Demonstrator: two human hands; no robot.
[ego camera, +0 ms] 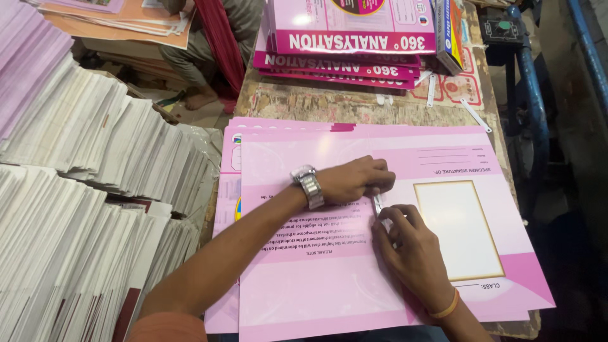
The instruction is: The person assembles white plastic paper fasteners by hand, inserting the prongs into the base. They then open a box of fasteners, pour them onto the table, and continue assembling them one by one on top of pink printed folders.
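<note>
Pinching a thin metal strip (378, 204) on glossy pink card (329, 278), left hand (354, 180) and right hand (408, 250) fingers closed.

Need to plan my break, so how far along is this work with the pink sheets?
Finished pink books are stacked at the table's far edge. In hand: the left hand and right hand press a slim metal strip on the top pink sheet. More pink sheets lie underneath, and white page stacks remain.

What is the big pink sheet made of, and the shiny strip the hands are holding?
The pink sheet looks like glossy card: light glares off it and it lies flat. The strip, under the left hand and right hand, looks like thin silvery metal, though plastic is possible.
</note>
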